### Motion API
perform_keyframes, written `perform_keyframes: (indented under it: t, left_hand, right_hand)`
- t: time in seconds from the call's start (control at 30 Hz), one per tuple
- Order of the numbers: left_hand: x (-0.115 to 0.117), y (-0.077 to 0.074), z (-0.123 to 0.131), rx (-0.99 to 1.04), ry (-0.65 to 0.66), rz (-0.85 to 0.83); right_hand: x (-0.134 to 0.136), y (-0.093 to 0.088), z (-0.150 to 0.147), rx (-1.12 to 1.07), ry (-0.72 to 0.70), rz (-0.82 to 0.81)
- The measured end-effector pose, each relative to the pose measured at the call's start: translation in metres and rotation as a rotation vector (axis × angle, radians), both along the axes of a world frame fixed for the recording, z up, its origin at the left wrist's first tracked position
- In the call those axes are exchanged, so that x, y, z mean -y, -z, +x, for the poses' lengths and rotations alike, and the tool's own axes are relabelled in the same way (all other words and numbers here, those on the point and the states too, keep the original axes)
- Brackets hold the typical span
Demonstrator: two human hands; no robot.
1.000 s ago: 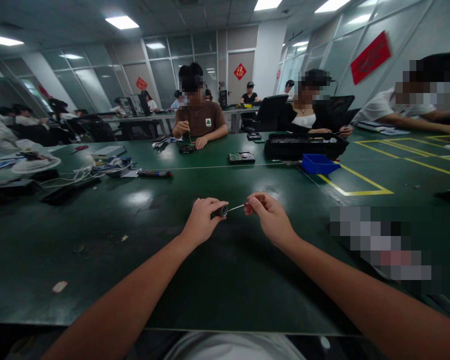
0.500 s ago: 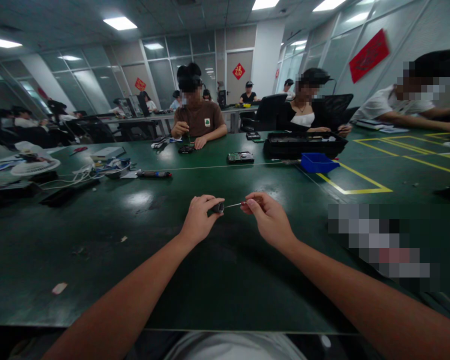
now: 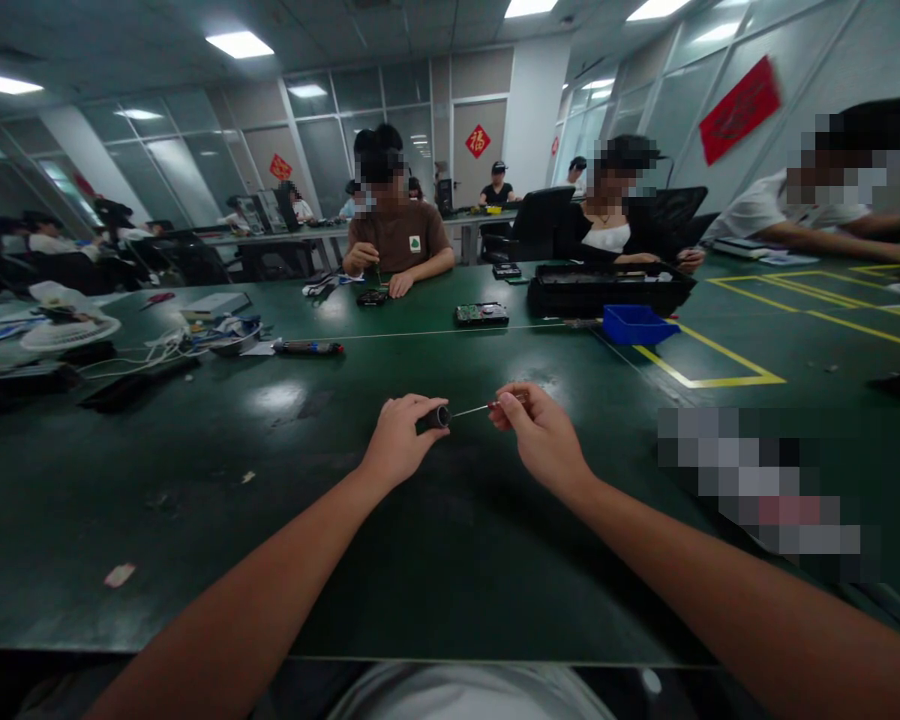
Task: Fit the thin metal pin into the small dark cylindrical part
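Note:
My left hand (image 3: 399, 438) is closed round a small black cylindrical handle (image 3: 436, 417), held just above the green table (image 3: 285, 480). A thin metal shaft (image 3: 471, 409) runs from the handle's end to the right. My right hand (image 3: 538, 432) pinches the far tip of that shaft between thumb and fingers. Both hands hover close together over the middle of the table, near its front half.
A blue bin (image 3: 634, 326), a long black case (image 3: 607, 290) and a hard drive (image 3: 482, 315) lie further back. A screwdriver (image 3: 307, 348), cables and a fan (image 3: 69, 325) sit at the left. Several people sit across the table. Yellow tape lines (image 3: 712, 380) mark the right side.
My hands have stayed almost in place; the handle and the shaft shifted only slightly between frames.

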State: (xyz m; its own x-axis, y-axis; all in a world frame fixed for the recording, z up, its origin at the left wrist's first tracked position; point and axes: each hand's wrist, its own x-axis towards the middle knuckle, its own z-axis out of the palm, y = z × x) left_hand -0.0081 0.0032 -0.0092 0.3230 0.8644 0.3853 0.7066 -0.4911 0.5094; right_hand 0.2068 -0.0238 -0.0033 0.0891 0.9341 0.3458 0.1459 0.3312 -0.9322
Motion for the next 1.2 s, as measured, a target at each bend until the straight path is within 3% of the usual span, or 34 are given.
perform_keyframes:
  t: [0.13,0.33,0.67,1.0,1.2]
  left_hand:
    - [-0.002,0.003,-0.001,-0.004,0.018,-0.051]
    - [-0.002,0.003,-0.001,0.001,0.037,-0.061]
    - [-0.002,0.004,0.001,0.086,0.039,-0.104]
    - [-0.010,-0.004,0.023,-0.100,0.088,-0.200]
    - [-0.026,-0.002,0.045,-0.227,0.152,-0.166]
  right_hand:
    - [0.001,-0.002,0.004,0.047,0.059,0.048]
    - [0.003,-0.001,0.004,0.130,-0.014,0.072]
    - [0.004,-0.008,0.007,0.095,0.121,0.138]
    - [0.007,-0.011,0.011,0.045,0.166,0.196]
    - [0.007,-0.012,0.012,0.029,0.163,0.212]
